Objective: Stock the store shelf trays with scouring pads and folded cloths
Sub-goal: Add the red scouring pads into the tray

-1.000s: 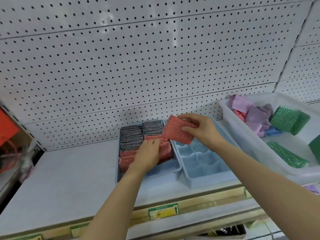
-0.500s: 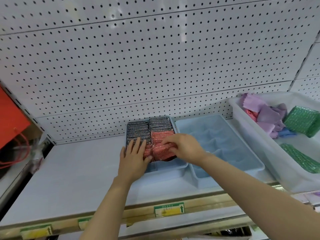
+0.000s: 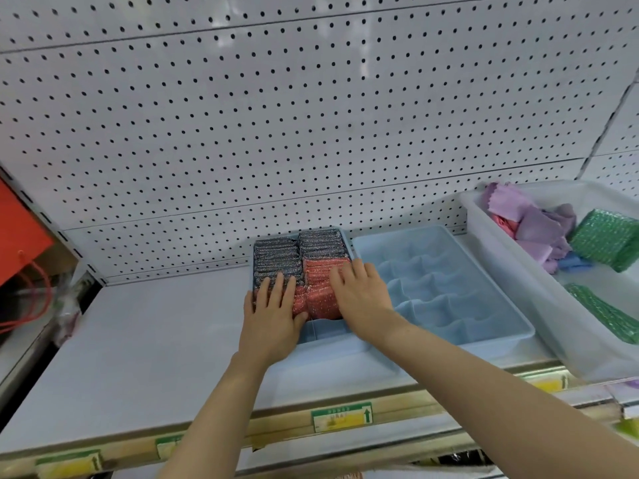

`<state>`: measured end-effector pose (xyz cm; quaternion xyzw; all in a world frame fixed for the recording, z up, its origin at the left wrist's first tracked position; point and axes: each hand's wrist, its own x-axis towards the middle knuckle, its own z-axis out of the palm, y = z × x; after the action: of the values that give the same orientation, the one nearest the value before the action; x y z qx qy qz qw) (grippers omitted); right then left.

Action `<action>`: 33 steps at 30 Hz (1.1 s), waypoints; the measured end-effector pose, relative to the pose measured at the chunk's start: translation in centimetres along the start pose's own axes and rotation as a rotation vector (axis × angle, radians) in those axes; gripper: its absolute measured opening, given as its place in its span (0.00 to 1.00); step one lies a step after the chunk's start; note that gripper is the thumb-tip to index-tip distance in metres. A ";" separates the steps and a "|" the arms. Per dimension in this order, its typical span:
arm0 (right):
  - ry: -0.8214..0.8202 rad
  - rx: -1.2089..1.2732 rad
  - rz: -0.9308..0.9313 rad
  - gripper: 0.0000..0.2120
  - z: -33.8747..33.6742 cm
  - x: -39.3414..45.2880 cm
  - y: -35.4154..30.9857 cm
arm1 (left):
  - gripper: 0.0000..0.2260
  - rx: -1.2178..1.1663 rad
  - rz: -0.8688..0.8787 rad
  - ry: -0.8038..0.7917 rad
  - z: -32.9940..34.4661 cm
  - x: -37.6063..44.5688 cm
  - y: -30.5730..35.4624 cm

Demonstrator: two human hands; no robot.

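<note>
A blue tray (image 3: 332, 335) on the white shelf holds upright rows of silver scouring pads (image 3: 276, 257) at the back and red scouring pads (image 3: 320, 288) toward the front. My left hand (image 3: 273, 312) lies flat with straight fingers on the left row. My right hand (image 3: 359, 292) presses flat on the red pads of the right row. To the right stands a second blue tray (image 3: 484, 333) with bare compartments. A white bin (image 3: 511, 271) at far right holds green scouring pads (image 3: 605, 238) and crumpled purple cloths (image 3: 532, 226).
White pegboard (image 3: 311, 115) backs the shelf. Bare white shelf surface (image 3: 138, 333) stretches left of the trays. An orange bag with red handles (image 3: 20, 236) hangs at far left. Price labels (image 3: 340, 416) run along the shelf's front rail.
My right hand carried a red pad down into the right row and let it go. Both hands now lie flat on the pads.
</note>
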<state>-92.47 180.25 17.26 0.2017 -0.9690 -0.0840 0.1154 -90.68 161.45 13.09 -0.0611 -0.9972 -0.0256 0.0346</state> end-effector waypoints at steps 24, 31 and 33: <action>-0.013 0.384 0.015 0.33 1.7 -1.3 -0.7 | 0.27 0.019 -0.042 -0.148 -0.7 0.1 1.3; 0.232 0.392 0.260 0.30 -2.2 -5.6 9.4 | 0.30 -0.160 -0.060 0.006 -6.8 2.3 8.1; 0.241 0.366 0.359 0.30 -2.7 -7.3 13.7 | 0.28 -0.195 0.112 0.085 -8.2 3.2 12.8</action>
<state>-90.37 195.28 21.38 0.0527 -0.9676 0.1389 0.2044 -91.68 174.08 22.12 -0.1186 -0.9827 -0.1229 0.0720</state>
